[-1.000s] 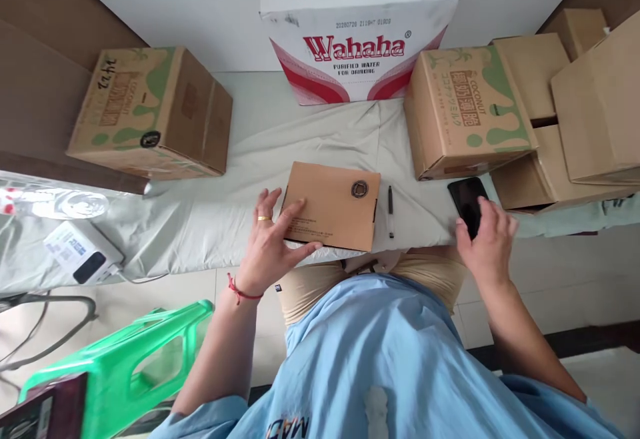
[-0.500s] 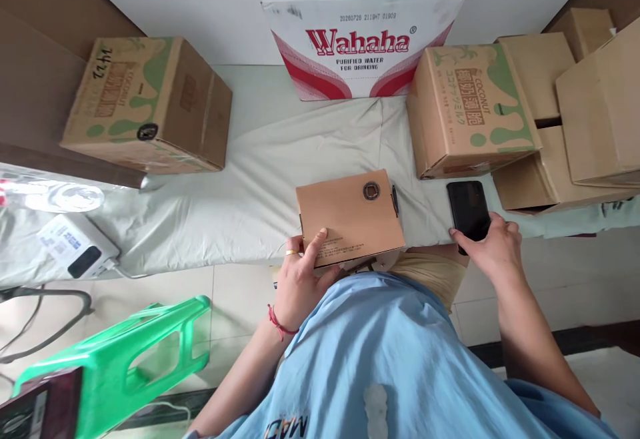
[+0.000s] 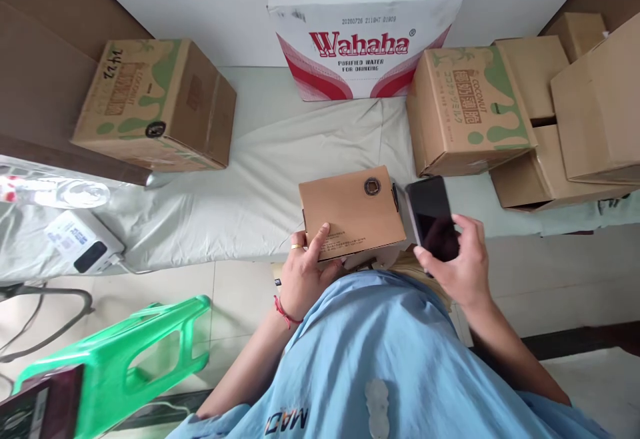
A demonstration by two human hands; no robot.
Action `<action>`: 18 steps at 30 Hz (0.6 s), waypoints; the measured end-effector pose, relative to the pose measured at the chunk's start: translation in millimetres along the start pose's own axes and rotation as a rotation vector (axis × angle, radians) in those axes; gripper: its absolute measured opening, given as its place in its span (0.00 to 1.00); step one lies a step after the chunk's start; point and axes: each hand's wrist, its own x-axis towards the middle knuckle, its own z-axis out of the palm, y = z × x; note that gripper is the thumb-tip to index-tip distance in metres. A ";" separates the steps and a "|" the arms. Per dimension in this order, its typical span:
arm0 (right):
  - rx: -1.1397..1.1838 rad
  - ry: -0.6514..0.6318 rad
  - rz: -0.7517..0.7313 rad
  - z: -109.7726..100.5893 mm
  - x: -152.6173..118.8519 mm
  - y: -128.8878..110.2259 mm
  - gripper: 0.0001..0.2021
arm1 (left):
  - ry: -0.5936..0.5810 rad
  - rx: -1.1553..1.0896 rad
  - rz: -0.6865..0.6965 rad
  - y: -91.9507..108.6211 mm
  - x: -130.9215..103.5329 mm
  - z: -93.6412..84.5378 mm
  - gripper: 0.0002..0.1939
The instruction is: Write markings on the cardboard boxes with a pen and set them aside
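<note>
A small brown cardboard box with a round dark mark lies at the front edge of the cloth-covered table, close to my body. My left hand grips its near left corner, thumb on top and the other fingers partly hidden at the side. My right hand holds a black phone by its lower end, thumb on one long side and fingers on the other. The phone is tilted, just right of the small box. A dark clip-like piece shows at the box's right side.
Coconut cartons stand at the left and right, with a white Wahaha carton between them at the back. More brown boxes crowd the far right. A white device with a cable lies left; a green stool is below.
My right hand has lifted the phone from the table's right side and brought it left, beside the small box. My left hand keeps its grip on the box.
</note>
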 end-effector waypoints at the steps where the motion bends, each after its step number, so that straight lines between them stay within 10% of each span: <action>1: 0.026 -0.004 -0.060 5.9 -1.1 -17.0 0.37 | 0.005 0.005 0.002 0.1 0.3 0.3 0.38; 7: 0.116 -0.027 -0.207 37.9 4.9 -78.8 0.37 | 0.017 0.023 0.028 1.0 -0.1 1.4 0.36; 18: 0.076 -0.032 -0.195 49.8 5.7 -85.1 0.40 | 0.043 -0.009 0.037 -2.0 -1.4 6.7 0.37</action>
